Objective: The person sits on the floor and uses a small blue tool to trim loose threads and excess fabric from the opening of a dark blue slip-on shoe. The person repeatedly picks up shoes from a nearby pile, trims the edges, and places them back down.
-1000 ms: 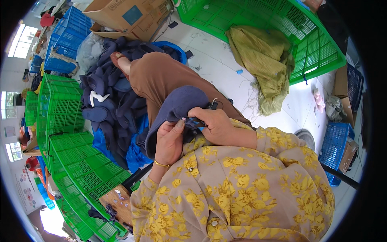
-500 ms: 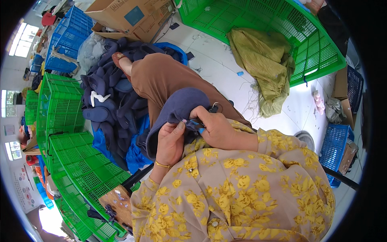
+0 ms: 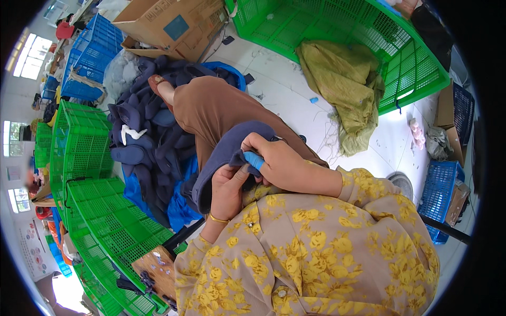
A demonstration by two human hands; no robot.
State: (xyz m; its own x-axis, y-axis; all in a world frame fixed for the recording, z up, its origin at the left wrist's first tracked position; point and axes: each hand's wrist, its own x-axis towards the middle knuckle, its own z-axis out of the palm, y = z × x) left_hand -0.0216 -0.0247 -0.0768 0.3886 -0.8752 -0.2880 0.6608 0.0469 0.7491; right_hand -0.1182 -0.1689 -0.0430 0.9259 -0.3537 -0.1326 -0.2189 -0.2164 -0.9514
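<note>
The person wore a loose, long-sleeved blouse in a greyish beige, scattered all over with yellow flowers shaded in darker mustard and brown. Small round buttons, pale and shiny, sat along its front opening. The right sleeve was full and softly creased, ending above the wrist, in the same floral cloth as the rest. A thin gold-coloured bracelet circled the wrist of the left hand. On the right hand, a bright blue wrap covered part of one digit. Below came a plain, roomy brown lower garment, and a low-cut reddish-brown shoe showed past its hem.
</note>
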